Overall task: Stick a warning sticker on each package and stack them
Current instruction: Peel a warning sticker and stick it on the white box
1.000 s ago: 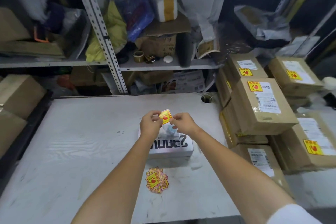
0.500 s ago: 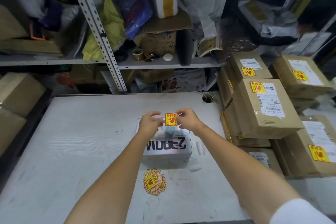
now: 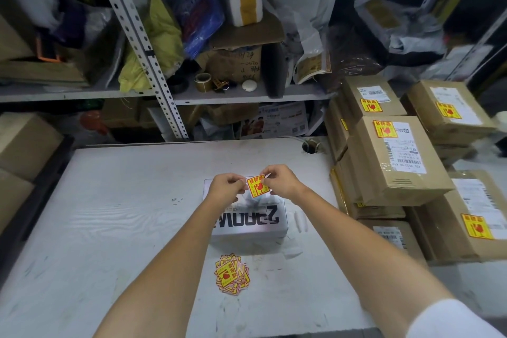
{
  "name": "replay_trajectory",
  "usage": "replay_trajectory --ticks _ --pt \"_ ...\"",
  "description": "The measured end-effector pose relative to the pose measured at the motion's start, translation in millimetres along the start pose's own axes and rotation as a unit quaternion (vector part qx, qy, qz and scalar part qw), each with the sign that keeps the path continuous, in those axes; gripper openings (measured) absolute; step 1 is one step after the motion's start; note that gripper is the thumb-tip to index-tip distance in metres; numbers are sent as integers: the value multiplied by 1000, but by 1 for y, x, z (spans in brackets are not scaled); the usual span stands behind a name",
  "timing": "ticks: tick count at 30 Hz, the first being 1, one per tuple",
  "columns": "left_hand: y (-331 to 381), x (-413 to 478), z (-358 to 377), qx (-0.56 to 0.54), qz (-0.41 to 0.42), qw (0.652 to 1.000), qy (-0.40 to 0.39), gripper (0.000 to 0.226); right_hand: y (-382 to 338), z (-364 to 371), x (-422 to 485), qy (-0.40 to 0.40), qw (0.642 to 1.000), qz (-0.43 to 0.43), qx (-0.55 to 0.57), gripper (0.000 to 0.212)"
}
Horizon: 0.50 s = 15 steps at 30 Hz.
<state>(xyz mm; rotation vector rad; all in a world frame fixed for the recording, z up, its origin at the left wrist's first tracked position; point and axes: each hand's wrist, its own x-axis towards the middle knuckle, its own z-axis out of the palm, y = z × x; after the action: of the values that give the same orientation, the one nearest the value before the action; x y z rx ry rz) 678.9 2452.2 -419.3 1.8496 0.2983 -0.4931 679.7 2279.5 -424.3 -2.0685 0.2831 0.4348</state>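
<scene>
You hold one square yellow-and-red warning sticker between your two hands.
Your left hand pinches its left edge, your right hand its top right corner, just over the flat white cardboard package on the grey table. A loose pile of more stickers lies nearer you than your hands. Brown cardboard boxes sit stacked right of your right hand.

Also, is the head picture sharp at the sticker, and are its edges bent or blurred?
Head view: the sticker, pinched between left hand and right hand, is fairly sharp, its print too small to read; the shelf post leans, likely wide-angle distortion; the top left corner is blurred; the table shows a soft sheen.
</scene>
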Motion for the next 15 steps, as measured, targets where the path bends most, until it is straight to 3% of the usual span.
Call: replay_trajectory --ticks 15 --pt "-9 -5 0 13 -15 999 -25 11 6 4 -6 -7 1000 0 -30 15"
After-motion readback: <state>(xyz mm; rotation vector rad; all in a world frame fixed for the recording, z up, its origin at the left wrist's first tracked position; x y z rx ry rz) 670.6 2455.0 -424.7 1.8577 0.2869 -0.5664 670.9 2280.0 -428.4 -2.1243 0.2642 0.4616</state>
